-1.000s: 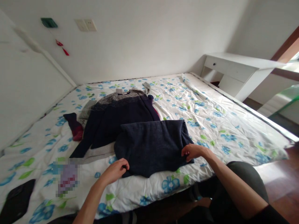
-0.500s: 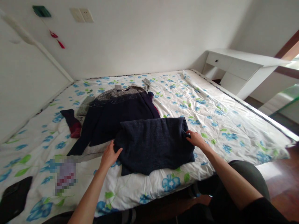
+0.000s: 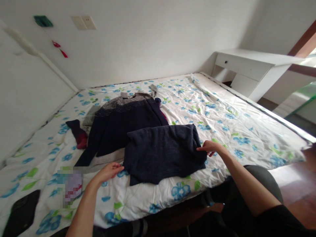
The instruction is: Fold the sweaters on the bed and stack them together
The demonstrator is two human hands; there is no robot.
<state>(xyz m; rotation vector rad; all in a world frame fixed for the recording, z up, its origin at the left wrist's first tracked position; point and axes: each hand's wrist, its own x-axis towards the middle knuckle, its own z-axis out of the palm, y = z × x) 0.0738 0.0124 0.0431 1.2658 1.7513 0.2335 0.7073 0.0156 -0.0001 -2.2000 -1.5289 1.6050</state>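
Observation:
A folded dark navy knit garment [image 3: 164, 153] lies near the front edge of the bed, its lower edge uneven. My left hand [image 3: 108, 172] is at its left side, fingers pinched together at the cloth's edge. On the opposite side, my right hand [image 3: 211, 147] has its fingertips closed on the right edge, index finger over the fabric. Behind the folded piece a navy and grey sweater [image 3: 128, 113] is spread out, its lower right part covered. A light grey knit cloth [image 3: 107, 158] shows under the sweater's hem.
A dark and red sock [image 3: 77, 133] lies left of the sweater, near a folded grey cloth [image 3: 91, 115]. A black phone-like object [image 3: 22, 212] and a pixelated patch are at the left front. The floral bedsheet [image 3: 237, 141] extends right toward a white desk [image 3: 247, 69].
My left hand has shifted left and down, its fingers drawing together. My right hand has moved slightly right along the garment's edge. The folded garment has spread slightly at its sides.

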